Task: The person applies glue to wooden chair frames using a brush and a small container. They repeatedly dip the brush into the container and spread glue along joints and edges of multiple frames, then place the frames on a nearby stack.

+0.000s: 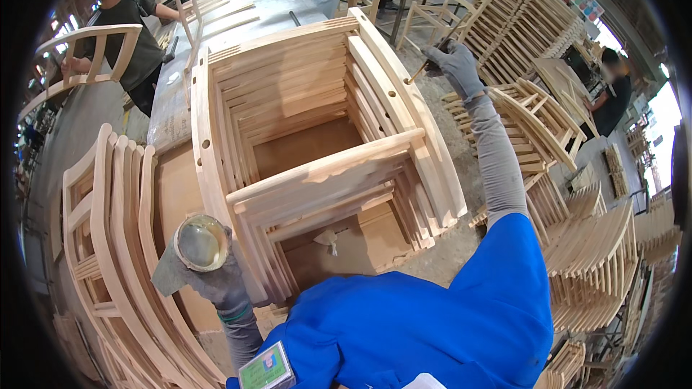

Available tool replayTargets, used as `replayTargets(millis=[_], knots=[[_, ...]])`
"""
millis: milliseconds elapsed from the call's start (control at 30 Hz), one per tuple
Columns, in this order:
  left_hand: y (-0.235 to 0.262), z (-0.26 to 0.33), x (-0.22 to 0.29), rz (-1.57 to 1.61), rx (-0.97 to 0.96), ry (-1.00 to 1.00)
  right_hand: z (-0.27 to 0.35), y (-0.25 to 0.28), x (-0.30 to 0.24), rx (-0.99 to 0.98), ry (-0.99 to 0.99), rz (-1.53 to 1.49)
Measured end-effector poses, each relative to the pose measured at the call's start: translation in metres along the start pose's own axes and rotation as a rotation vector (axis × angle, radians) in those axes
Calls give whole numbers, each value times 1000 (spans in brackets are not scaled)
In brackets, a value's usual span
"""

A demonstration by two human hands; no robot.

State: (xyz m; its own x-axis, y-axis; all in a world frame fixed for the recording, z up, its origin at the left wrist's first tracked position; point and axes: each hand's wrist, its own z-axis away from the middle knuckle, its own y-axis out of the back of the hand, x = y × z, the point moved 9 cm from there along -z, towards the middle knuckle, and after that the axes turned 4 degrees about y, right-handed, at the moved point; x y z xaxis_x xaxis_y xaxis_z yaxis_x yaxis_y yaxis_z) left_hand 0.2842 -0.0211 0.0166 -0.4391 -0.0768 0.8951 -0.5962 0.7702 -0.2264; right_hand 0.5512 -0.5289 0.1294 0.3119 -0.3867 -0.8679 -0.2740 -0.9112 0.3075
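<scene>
My left hand (225, 282), in a grey glove, is closed round a round cup (202, 243) of pale, cloudy liquid beside the near left part of a stack of wooden chair frames (324, 164). Also gloved in grey, my right hand (458, 70) reaches out to the stack's far right side. Its fingers pinch a thin stick (418, 73), whose lower tip meets a round hole in the top frame's right rail (395, 57). Whether the tip bears bristles cannot be made out. More holes show along both side rails.
Curved chair frames (119, 223) lean in a row at my left. Behind the stack stands a long table (285, 11) with wooden strips. A person (122, 29) at the far left handles a chair frame (126, 50). Piled chair parts (591, 259) fill the right side.
</scene>
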Motion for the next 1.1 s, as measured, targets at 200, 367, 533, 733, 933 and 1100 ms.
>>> replayTargets(millis=[200, 367, 533, 733, 933, 1100], knots=[[-13, -1, 8, -37, -95, -32, -21, -2, 33, -8, 17, 208], [-7, -1, 15, -186, -62, -55, -18, -20, 22, -88, 62, 327], [-1, -6, 12, 117, 69, 127, -14, -26, 14, -146, 129, 392], [-17, -7, 6, 932, 52, 473, -12, -15, 6, -111, 159, 526], [19, -10, 14, -13, 100, 109, -13, -22, 11, -102, 26, 248], [0, -9, 19, 116, -42, 132, -5, 0, 22, -61, 35, 100]])
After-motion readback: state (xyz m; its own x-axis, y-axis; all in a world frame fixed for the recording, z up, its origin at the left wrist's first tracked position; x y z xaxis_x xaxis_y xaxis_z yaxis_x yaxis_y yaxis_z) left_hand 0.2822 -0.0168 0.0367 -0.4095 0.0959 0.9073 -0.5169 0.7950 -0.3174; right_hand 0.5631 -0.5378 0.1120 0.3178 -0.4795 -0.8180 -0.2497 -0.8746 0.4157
